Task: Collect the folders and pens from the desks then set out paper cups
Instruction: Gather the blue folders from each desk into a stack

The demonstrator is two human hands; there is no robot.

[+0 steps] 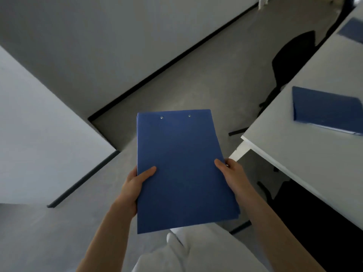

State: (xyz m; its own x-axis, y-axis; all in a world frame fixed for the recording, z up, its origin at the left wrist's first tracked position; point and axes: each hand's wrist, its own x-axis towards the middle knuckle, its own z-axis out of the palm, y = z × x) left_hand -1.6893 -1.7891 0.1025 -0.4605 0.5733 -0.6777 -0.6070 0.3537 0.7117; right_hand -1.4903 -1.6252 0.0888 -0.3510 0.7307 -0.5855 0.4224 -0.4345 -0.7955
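Left hand [133, 185] and right hand [233, 173] pinch blue folders [182, 165], thumbs on top.

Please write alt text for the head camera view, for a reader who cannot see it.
Both hands, left hand and right hand, hold a stack of blue folders above a grey floor. Two more blue folders lie on a white desk at right.

1. Both forearms are bare; no sleeve shows on either up to the lower edge of the view.
2. The left grip [135, 185] wears no glove, ring or watch.
3. The right grip [232, 174] is likewise ungloved, its wrist bare.
4. Below the grips, light, whitish trousers [196, 252] with soft folds cover the legs.
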